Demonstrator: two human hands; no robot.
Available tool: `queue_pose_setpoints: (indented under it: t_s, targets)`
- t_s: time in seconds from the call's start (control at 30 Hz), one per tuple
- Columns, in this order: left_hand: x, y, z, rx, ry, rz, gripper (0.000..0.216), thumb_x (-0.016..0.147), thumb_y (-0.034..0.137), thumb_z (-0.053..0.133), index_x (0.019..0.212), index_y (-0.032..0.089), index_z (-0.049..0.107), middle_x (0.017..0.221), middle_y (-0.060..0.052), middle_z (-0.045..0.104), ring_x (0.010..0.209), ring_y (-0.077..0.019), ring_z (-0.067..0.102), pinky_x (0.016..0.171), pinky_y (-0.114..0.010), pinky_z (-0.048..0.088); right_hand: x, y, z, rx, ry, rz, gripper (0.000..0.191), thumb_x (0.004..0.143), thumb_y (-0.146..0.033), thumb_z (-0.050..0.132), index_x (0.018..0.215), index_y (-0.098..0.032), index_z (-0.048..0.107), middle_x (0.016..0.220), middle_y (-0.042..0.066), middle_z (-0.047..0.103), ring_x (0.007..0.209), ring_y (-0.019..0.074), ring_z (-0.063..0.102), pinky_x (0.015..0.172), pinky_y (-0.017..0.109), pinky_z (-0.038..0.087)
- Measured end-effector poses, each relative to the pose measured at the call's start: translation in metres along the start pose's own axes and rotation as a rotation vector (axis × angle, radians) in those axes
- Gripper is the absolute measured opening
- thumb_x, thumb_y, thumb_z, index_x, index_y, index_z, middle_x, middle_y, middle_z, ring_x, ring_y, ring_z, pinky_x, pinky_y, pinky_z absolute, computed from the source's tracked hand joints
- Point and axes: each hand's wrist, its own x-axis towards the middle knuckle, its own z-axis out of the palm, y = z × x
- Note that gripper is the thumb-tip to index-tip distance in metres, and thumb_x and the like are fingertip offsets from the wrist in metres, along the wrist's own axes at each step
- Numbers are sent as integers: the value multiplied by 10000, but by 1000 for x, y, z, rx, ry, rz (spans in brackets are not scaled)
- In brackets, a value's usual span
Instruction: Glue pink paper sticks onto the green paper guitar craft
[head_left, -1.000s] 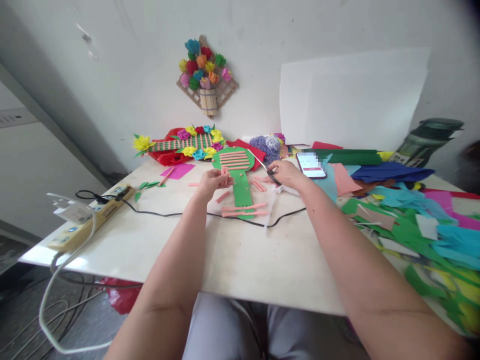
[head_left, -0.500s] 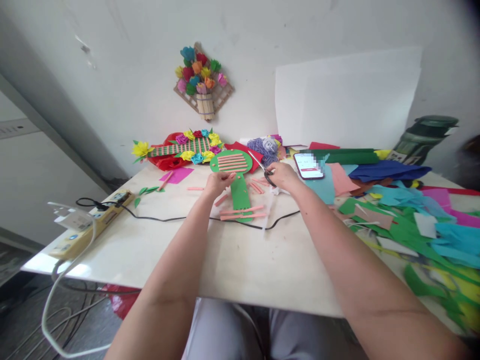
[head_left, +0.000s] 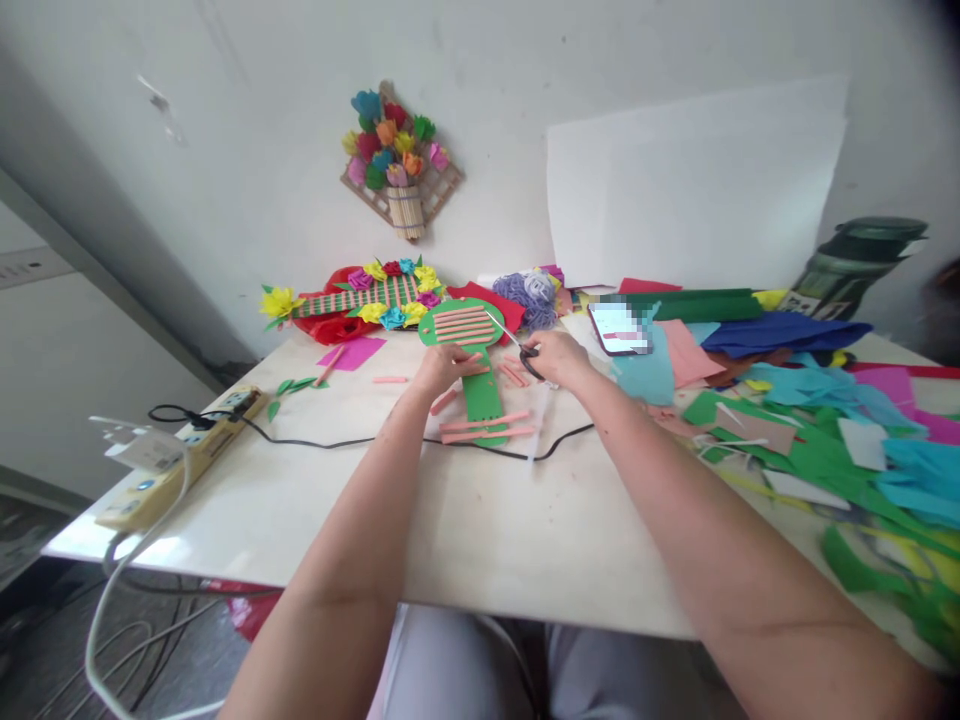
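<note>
A green paper paddle shape (head_left: 474, 370) with pink strips across its round top and foot lies in the middle of the table. My left hand (head_left: 442, 366) rests at its neck, fingers pinched on a pink strip (head_left: 471, 359) laid across the green stem. My right hand (head_left: 556, 357) sits just right of the shape, closed on black-handled scissors (head_left: 517, 345) whose blades point up and left toward the round top. Loose pink strips (head_left: 514, 372) lie between the two hands.
A phone (head_left: 620, 329) lies behind my right hand. Coloured paper sheets and scraps (head_left: 817, 430) cover the table's right side. A black cable (head_left: 337, 440) runs to a power strip (head_left: 180, 455) at the left edge. Paper-flower crafts (head_left: 367, 295) and purple yarn (head_left: 525, 290) stand by the wall.
My left hand has come down from holding a pink strip in the air to pressing it on the green stem. The right hand with the scissors shifted slightly left.
</note>
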Motion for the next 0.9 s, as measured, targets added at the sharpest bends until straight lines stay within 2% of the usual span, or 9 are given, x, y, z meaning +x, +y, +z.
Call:
queue_pose_setpoints:
  t_s: [0.13,0.27,0.4,0.5,0.63,0.9]
  targets:
    - [-2,-5,-9,-128,142,-111,240,651,384,656,691,147,656,598,12,575,506,-80,460,463,-186,382,2,0,6,-9,21,5,278,698,-377,559,911,-250,684,905,58,681,809,208,597,632,272,409]
    - [-7,-9,-20,-96,231,-252,210,642,346,666,654,139,630,561,7,585,460,-79,484,423,-188,387,1,-2,7,54,36,16,282,686,-406,586,899,-248,680,895,53,681,807,209,597,640,274,411]
    - [-12,-7,-22,-228,194,-431,209,591,291,725,627,126,602,617,-49,646,496,-114,580,463,-212,432,2,-4,12,246,-23,-38,316,635,-380,659,901,-209,665,811,47,678,719,182,592,625,267,421]
    - [-14,-5,-16,-348,169,-536,192,567,224,747,592,123,585,558,-45,632,471,-114,579,509,-231,462,4,-5,20,404,-83,-110,354,621,-317,683,945,-183,637,808,41,675,673,158,583,604,254,429]
    - [-13,-8,-9,-442,197,-556,166,594,184,721,558,130,568,518,-24,617,442,-86,549,492,-204,451,6,-9,30,502,-137,-170,381,618,-225,676,989,-179,607,834,27,676,704,148,587,613,240,442]
    - [-8,-19,-1,-439,228,-516,170,572,153,721,552,140,553,440,13,563,421,-89,532,490,-208,451,11,-6,43,481,-122,-209,383,621,-180,656,999,-203,600,904,20,679,808,163,599,686,253,460]
